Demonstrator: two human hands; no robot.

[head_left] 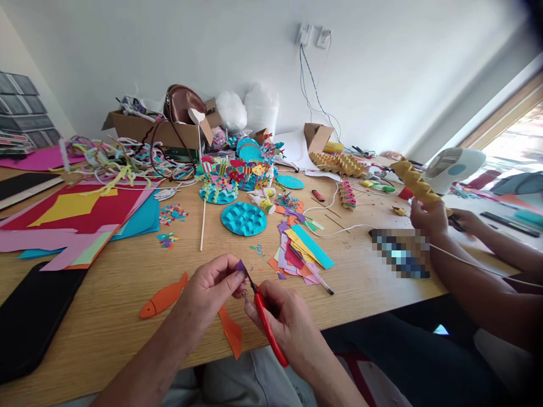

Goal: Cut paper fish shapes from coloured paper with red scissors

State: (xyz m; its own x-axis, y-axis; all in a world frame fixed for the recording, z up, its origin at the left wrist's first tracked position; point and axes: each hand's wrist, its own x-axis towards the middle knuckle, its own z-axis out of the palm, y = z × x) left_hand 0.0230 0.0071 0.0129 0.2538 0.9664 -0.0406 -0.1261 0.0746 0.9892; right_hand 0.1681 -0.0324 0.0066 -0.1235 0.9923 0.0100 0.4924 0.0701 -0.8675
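Note:
Between the fingers of my left hand point(218, 280) is a small piece of purple paper point(240, 265). My right hand point(283, 314) grips red-handled scissors point(270, 330), whose blades meet the paper at my left fingertips. A tiny purple scrap hangs just under those fingers. On the table to the left lies an orange paper fish point(163, 298) with a drawn eye, partly behind my left hand. An orange paper strip point(231, 333) lies at the table edge below my hands. Beyond them is a round blue wavy disc point(243, 219).
Coloured paper scraps and a pen point(316, 275) lie to the right. Small confetti piles point(173, 213), stacked coloured sheets point(85, 217) and a black phone-like slab point(38, 322) are on the left. A co-worker's hands point(430, 220) hold a yellow wavy piece point(418, 181), near a white cable.

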